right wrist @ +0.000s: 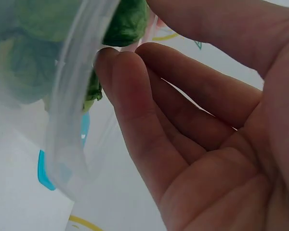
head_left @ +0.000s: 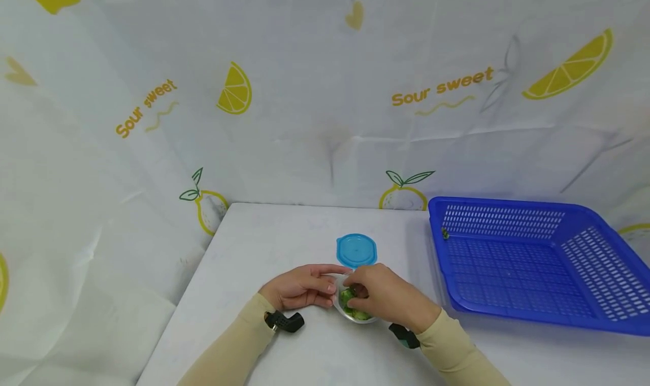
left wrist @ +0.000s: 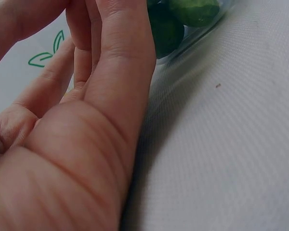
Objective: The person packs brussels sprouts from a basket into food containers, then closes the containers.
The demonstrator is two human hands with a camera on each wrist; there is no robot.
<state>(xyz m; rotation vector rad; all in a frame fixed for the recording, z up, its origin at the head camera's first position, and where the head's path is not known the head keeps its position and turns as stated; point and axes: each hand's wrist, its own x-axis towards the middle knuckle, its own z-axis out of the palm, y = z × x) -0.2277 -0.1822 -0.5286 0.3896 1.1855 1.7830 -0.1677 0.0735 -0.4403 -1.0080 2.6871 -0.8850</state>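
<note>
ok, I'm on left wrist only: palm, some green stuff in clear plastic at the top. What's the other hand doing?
Observer: Head view shows the right hand over a small clear container of green vegetables, fingertips at its rim.
Operator: Is there a lid anywhere?
Observer: Yes, a blue lid lies flat on the white table just behind the container, apart from both hands.
Operator: Anything else on the table?
Observer: A blue slotted basket stands to the right, apart from the hands.
Operator: And my left hand?
Observer: The left hand rests against the container's left side, fingers fairly straight.
</note>
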